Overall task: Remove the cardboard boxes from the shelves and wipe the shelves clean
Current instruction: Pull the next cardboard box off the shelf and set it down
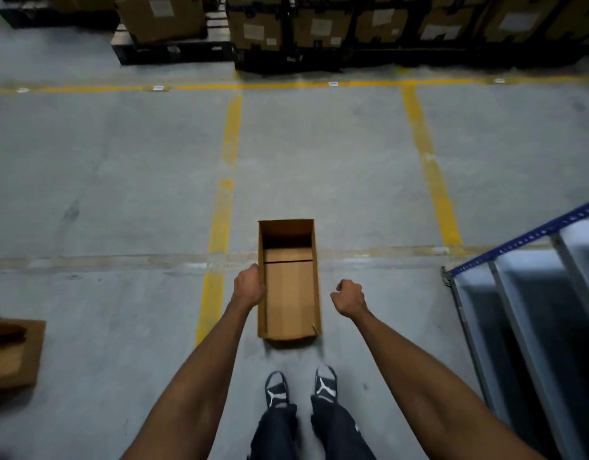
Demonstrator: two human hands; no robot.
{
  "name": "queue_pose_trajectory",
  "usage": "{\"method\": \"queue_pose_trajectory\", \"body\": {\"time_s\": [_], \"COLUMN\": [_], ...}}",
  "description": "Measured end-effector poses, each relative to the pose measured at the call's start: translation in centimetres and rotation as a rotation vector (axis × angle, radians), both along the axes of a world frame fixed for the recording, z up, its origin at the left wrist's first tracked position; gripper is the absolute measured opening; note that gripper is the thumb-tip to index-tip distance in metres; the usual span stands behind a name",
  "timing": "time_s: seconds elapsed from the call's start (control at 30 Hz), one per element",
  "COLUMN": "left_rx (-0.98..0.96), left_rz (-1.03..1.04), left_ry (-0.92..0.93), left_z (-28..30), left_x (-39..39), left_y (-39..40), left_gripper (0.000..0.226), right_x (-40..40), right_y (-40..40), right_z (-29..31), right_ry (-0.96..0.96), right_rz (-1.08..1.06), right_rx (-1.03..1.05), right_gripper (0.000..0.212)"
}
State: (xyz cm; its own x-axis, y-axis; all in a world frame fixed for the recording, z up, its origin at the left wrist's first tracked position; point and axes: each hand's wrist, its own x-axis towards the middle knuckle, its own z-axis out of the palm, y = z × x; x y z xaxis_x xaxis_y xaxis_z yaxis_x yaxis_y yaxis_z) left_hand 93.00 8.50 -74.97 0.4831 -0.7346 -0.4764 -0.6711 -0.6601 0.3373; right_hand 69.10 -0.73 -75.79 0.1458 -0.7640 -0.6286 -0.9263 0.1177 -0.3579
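One open cardboard box (289, 283) on floor (120, 194), left hand (250, 287) gripping its left wall, probably parking it clear of shelf (525, 293); right hand (349, 297) fisted, empty.

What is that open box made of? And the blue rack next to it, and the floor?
The open box: plain brown cardboard, matte, with folded flaps. The rack: likely painted metal, its blue beam punched with holes, its panels pale and slightly shiny. The floor: seemingly smooth grey concrete, scuffed, with painted yellow lines.
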Motion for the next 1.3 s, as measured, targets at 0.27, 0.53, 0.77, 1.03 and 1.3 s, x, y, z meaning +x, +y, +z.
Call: {"method": "queue_pose_trajectory", "body": {"time_s": [0.27, 0.53, 0.77, 1.03, 1.3], "left_rx": [-0.071, -0.133, -0.266, -0.290, -0.163], "left_rz": [-0.124, -0.494, -0.882, -1.346, -1.606], "left_ry": [0.157, 0.087, 0.275, 0.559, 0.870], "left_z": [8.6, 13.5, 19.4, 23.2, 24.7], "left_x": [-4.3, -9.2, -25.1, -51.8, -76.6], "left_y": [5.9, 5.6, 1.9, 9.1, 22.2], "left_gripper": [0.093, 0.059, 0.026, 0.018, 0.022], "right_x": [-3.7, -8.3, -21.4, -41.2, -59.4], "right_y": [6.9, 14.5, 21.6, 34.4, 50.1], "right_z": [10.5, 15.8, 20.4, 24.0, 24.5], "right_ry": [-0.110, -0.180, -0.053, 0.009, 0.036], "right_rz": [-0.102, -0.095, -0.364, -0.918, -1.410], "right_rx": [-0.101, -0.344, -0.568, -0.765, -0.974], "right_gripper": [0.037, 0.038, 0.027, 0.022, 0.029]}}
